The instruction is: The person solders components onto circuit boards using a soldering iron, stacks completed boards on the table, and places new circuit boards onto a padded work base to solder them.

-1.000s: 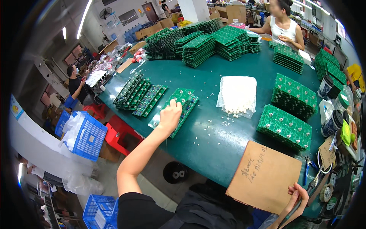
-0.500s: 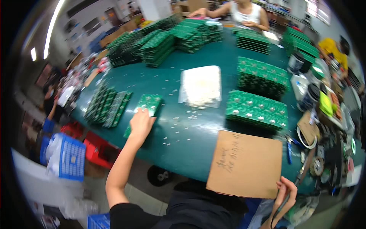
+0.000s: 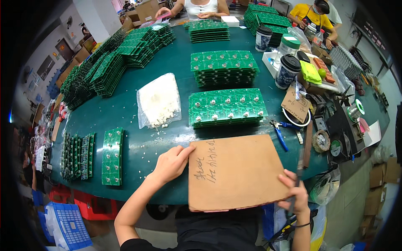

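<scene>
A flat brown cardboard sheet (image 3: 238,175) with handwriting lies at the table's near edge. My left hand (image 3: 171,164) is closed, pinching its upper left edge between thumb and fingers. At the opposite edge, my right hand (image 3: 296,194) has fingers against the cardboard and grips a long, slim dark tool (image 3: 299,165), blurred, its exact kind unclear. A small pile of green circuit boards (image 3: 112,157) lies left of my left hand. Beyond the cardboard stands a stack of green circuit boards (image 3: 227,106), with round metallic parts on top.
A clear bag of small white parts (image 3: 159,100) lies mid-table, loose pieces scattered nearby. Large board stacks (image 3: 109,71) fill the far left. Blue-handled pliers (image 3: 279,136), a lidded cup (image 3: 288,71) and a solder spool (image 3: 356,109) crowd the right. A co-worker (image 3: 201,9) sits opposite.
My left hand has left the circuit boards on the left and moved right to the cardboard's left edge. My right hand stays at its right edge with the tool. The view has swung right.
</scene>
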Tool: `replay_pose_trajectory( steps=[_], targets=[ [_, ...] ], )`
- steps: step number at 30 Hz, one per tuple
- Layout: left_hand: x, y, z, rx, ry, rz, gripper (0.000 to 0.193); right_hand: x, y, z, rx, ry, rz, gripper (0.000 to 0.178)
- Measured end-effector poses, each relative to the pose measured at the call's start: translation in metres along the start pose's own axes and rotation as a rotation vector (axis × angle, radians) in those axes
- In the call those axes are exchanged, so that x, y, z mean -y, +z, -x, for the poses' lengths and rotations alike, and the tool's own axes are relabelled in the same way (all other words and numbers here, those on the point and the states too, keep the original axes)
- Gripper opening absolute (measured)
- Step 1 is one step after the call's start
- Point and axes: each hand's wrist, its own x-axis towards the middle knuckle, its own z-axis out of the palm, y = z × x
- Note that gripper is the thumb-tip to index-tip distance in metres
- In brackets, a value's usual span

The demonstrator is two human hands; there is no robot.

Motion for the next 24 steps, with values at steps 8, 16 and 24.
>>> replay_pose_trajectory(
  steps=[8,16,24],
  targets=[
    [0.002,-0.003,0.006,0.042,0.026,0.470,0.051,-0.025,0.030,-0.058,-0.659,0.343,-0.344,0.042],
    [0.001,-0.040,-0.047,-0.379,-0.255,0.590,0.019,-0.006,0.028,-0.076,-0.729,-0.070,-0.503,0.025],
    [0.033,-0.009,-0.130,-0.352,-0.039,0.326,0.014,-0.016,0.022,-0.041,-0.700,0.134,-0.600,0.058]
  ],
)
